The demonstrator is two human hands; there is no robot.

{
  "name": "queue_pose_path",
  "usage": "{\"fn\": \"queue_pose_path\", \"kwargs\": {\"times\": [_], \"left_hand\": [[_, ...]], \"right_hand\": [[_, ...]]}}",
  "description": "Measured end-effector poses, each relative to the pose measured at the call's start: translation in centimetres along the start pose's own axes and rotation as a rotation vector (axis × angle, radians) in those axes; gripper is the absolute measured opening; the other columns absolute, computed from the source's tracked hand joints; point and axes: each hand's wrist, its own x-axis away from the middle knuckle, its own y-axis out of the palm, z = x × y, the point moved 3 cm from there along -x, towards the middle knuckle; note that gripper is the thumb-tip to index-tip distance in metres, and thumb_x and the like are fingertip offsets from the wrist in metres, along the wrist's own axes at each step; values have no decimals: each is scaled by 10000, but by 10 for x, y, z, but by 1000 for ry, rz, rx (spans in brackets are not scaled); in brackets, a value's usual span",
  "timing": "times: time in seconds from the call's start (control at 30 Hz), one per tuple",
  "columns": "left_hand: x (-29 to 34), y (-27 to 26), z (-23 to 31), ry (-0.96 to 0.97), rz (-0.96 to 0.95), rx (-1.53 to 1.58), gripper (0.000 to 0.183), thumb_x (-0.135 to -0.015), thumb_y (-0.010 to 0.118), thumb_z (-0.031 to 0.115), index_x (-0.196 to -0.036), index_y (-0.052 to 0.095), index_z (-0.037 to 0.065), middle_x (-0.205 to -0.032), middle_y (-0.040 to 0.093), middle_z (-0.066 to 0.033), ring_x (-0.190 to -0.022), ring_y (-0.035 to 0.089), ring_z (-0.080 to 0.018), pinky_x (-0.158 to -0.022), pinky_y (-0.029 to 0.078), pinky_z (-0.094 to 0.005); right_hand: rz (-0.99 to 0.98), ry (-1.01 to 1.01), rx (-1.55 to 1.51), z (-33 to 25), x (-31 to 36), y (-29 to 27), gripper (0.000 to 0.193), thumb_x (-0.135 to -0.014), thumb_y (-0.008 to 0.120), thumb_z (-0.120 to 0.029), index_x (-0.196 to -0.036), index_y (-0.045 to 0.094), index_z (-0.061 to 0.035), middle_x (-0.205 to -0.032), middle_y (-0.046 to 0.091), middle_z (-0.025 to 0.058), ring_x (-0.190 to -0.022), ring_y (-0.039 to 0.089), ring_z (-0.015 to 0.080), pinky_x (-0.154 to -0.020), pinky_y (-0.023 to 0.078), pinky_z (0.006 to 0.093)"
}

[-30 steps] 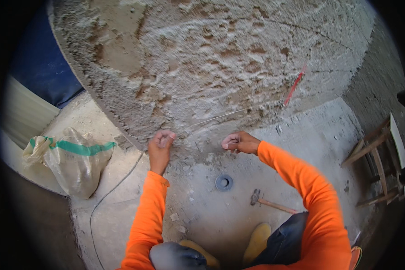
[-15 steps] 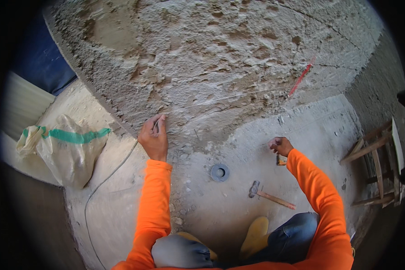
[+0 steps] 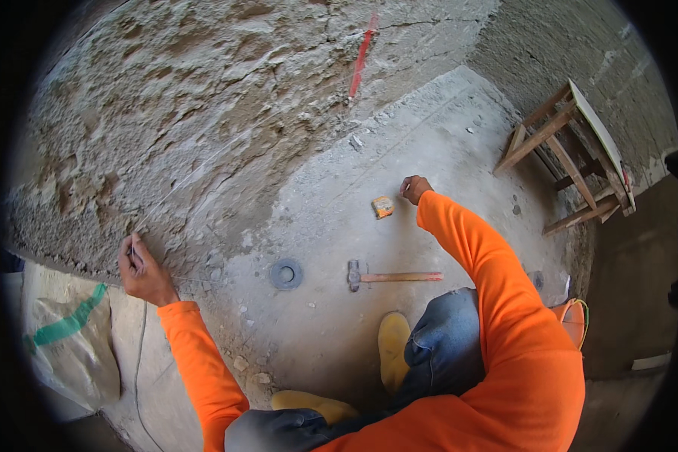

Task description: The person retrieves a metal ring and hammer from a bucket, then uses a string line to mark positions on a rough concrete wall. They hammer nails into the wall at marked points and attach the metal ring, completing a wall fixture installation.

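My left hand is at the lower left of the rough wall, its fingers pinched together around something small and thin that I cannot make out. From near those fingertips a thin pale line, like a string, slants up along the wall. My right hand hovers over the floor with curled fingers; whatever they hold is too small to tell. Beside it on the concrete lies a small orange and black case, like a tape measure. Nearer me are a hammer with a wooden handle and a grey ring-shaped roll.
A red strip marks the wall higher up. At right stands a wooden stool-like frame; an orange bucket is behind my right arm. A whitish sack with a green band and a cable lie at left.
My view has swung to the right, so the wall, sack and tools sit further left. The orange case shows fully now beside my right hand. My left hand stays pinched by the wall.
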Motion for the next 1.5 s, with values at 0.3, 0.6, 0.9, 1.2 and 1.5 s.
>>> {"fn": "queue_pose_path", "kwargs": {"times": [0.3,0.6,0.9,1.2,1.5], "left_hand": [[4,3,-16,-42,47,-100,205,-926,753,196,-1025,741,17,-882,716,-63,-746,626,-132,-677,512,-268],[2,-1,5,56,141,-12,123,-875,771,97,-961,730,19,-896,717,-102,-713,660,-202,-616,529,-300],[-3,-4,6,76,193,29,112,-816,801,64,-910,741,50,-822,704,-80,-661,644,-216,-554,507,-319],[-1,-3,1,69,221,29,125,-789,821,89,-897,757,85,-709,630,-29,-539,531,-177,-506,442,-317],[2,-5,-2,50,188,31,121,-800,815,47,-902,751,45,-813,700,-70,-569,557,-156,-497,444,-279]], "right_hand": [[-691,-610,-401,-48,33,82,101,-807,658,-107,-807,748,-154,-769,694,16,-726,636,126,-628,492,299],[-886,-856,184,-99,125,117,151,-835,721,-144,-972,744,-201,-907,736,44,-840,691,225,-734,531,369],[-784,-929,395,-122,135,104,147,-870,701,-216,-992,774,-252,-1050,736,16,-965,686,270,-817,547,386],[-575,-1024,303,-107,142,99,124,-860,709,-231,-968,768,-225,-1031,709,24,-941,686,282,-801,557,408],[-597,-966,494,-97,152,103,190,-957,569,-254,-1062,726,-230,-1226,622,47,-1058,659,306,-880,545,423]]}}
